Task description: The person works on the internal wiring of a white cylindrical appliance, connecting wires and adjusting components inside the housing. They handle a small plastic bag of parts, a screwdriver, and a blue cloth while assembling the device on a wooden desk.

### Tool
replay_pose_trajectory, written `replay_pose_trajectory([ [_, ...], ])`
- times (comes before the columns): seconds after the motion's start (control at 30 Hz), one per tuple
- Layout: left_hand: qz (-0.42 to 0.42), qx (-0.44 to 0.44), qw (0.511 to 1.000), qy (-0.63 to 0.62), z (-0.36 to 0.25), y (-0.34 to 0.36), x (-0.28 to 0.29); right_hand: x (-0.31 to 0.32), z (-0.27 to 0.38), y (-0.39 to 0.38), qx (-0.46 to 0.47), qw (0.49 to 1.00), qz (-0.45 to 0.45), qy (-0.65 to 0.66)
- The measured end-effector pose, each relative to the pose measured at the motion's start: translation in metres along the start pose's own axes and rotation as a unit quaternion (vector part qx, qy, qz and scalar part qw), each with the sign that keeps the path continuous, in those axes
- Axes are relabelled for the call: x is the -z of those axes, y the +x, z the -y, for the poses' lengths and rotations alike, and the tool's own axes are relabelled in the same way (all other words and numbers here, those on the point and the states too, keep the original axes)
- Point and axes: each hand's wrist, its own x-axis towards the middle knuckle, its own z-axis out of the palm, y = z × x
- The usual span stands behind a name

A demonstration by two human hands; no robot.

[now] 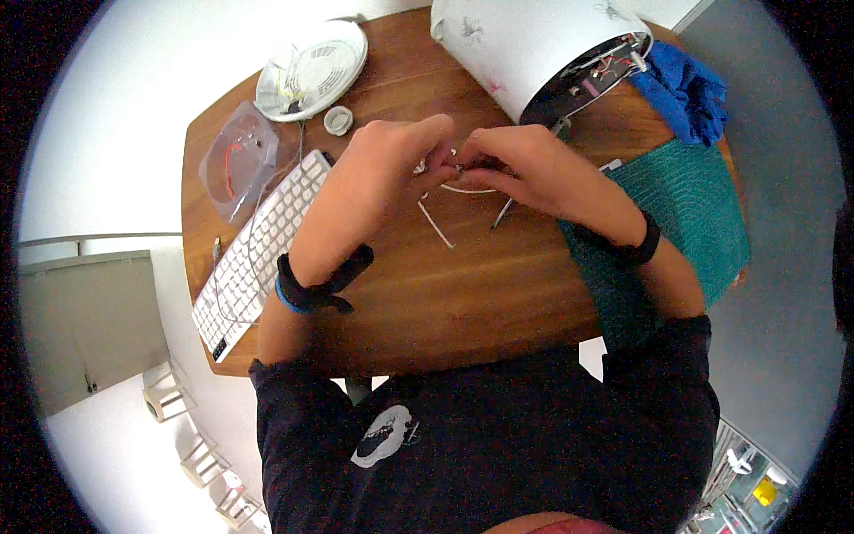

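Note:
Over the middle of the wooden table my left hand [398, 158] and my right hand [525, 169] nearly meet, their fingers closed on a small silvery-white piece [455, 166] that I cannot make out clearly. A thin white cable [471, 188] curves beneath the fingers. On the wood below lie a short white strip [436, 222] and a thin dark-tipped item [501, 214]. Just beyond my hands, a large white cylindrical housing [494, 49] lies on its side, its open end showing circuitry and wires [596, 76].
A white keyboard [258, 258], a clear plastic tray [236, 160] with red wire, a round white dish-like part [311, 69] and a small white ring [338, 120] occupy the table's left. A green mat [689, 227] and blue cloth [680, 89] are at right. Chairs [197, 458] stand lower left.

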Motion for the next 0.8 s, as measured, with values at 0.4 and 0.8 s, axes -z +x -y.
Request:
replay_pose_trajectory([
  [0.4, 0.028, -0.052, 0.998, 0.010, -0.012, 0.036, -0.004, 0.023, -0.005, -0.008, -0.017, 0.999, -0.025, 0.018],
  [0.8, -0.041, -0.200, 0.973, 0.107, -0.030, 0.057, 0.003, 0.034, -0.018, -0.021, 0.006, 0.987, 0.136, -0.085],
])
